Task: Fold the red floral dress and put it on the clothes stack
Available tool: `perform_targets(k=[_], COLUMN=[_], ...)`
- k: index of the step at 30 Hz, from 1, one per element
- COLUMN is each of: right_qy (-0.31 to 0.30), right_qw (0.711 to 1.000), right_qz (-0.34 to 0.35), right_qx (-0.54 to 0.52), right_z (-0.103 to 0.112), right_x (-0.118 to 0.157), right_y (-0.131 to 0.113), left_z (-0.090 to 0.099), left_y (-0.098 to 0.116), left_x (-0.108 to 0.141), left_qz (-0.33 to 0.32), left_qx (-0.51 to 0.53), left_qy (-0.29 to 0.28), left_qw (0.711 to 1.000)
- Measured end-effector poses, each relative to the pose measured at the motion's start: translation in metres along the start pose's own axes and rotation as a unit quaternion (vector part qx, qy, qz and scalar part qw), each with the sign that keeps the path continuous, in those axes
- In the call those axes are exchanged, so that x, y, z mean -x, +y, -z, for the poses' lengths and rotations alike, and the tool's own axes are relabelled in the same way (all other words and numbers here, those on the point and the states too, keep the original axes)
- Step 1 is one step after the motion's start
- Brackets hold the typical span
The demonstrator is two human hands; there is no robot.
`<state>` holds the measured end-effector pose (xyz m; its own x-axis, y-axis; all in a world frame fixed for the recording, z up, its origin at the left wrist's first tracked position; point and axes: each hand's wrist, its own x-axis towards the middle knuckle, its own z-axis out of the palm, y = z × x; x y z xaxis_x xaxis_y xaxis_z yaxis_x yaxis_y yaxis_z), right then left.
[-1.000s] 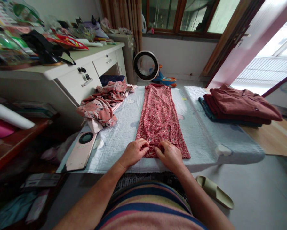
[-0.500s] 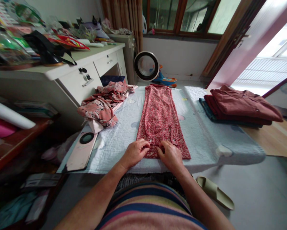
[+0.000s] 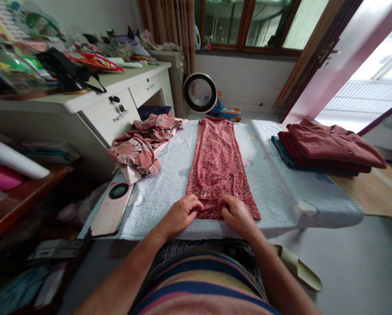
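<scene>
A red shirt (image 3: 217,157) with a small pale print lies in a long, narrow fold down the middle of the cloth-covered table. Two small shiny buttons show near its close end. My left hand (image 3: 184,213) is closed, thumb and fingers pinching the shirt near its lower left edge. On the other side, my right hand (image 3: 237,214) has its fingers curled and pinched on the fabric at the lower right. The fingertips of both hands are partly hidden.
Crumpled pink floral clothing (image 3: 137,148) lies at the left, behind a pale phone (image 3: 110,210). Folded garments (image 3: 333,144) are stacked at the right on the light blue quilted cover (image 3: 274,183). A cluttered white desk (image 3: 110,94) stands at the left; a green slipper (image 3: 299,267) is on the floor.
My hands have moved a little farther apart along the shirt's close end, the right one shifting to the right. The shirt lies almost as before.
</scene>
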<state>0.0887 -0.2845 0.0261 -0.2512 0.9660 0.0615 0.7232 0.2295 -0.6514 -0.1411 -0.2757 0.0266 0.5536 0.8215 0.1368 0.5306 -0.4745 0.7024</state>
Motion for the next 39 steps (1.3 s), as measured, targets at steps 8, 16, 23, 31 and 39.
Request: perform_targets(k=[8,16,23,31,39], right_qy=[-0.054,-0.109,-0.138,-0.038,0.028], right_qw=[0.997,0.988,0.981,0.989,0.992], right_qz=[0.048,0.100,0.108,0.113,0.106], right_qx=[-0.011,-0.053,-0.082,-0.084,-0.063], right_z=[0.010,0.023,0.036,0.065,0.068], right_x=[0.008,0.018,0.031,0.003,-0.091], right_y=[-0.003,-0.002,-0.004,0.004,0.040], left_z=[0.013,0.035,0.043,0.031,-0.022], left_y=[0.000,0.003,0.003,0.023,0.008], left_x=[0.021,0.022,0.006,-0.055,-0.101], left_qz=[0.025,0.060,0.061,-0.041,-0.128], left_qx=[-0.094,-0.087,-0.097,-0.157,-0.218], left_qy=[-0.025,-0.110,-0.140,-0.018,-0.042], left_qw=[0.995,0.988,0.983,0.987,0.967])
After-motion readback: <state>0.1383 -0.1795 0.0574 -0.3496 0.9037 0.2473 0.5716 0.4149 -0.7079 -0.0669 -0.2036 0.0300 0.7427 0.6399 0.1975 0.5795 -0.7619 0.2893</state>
